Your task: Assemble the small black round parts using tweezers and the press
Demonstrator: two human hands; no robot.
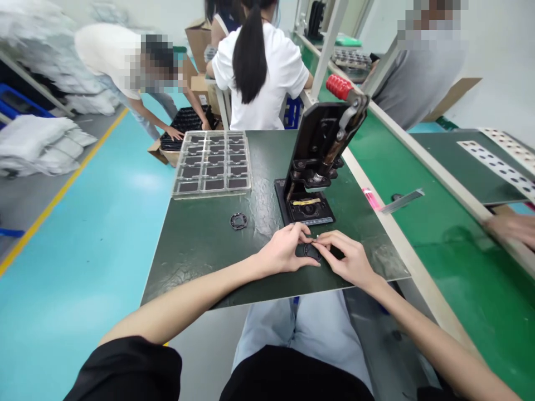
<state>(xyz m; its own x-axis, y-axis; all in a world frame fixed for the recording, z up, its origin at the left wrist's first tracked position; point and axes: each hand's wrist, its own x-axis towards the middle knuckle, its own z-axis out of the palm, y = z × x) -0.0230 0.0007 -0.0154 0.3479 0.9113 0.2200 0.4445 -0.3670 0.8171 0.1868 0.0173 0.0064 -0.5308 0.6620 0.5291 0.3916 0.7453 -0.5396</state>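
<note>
A black round part (pixel 310 252) lies at the front of the dark green table (pixel 200 234), between my two hands. My left hand (pixel 288 248) grips its left side, thumb below and fingers above. The fingertips of my right hand (pixel 345 256) are pinched together at its upper right edge, on something too small to make out. Just beyond my hands stands a black hand press (pixel 311 150) with a red handle (pixel 339 87). To the left, a black ring-shaped part (pixel 238 221) rests on the table.
A clear tray (pixel 212 162) of dark rectangular pieces sits at the table's back left. The green conveyor (pixel 418 184) runs along the right, with a metal strip (pixel 403 201) at its edge. Several people are around, one bending over a box (pixel 167 155); another person's hand is far right.
</note>
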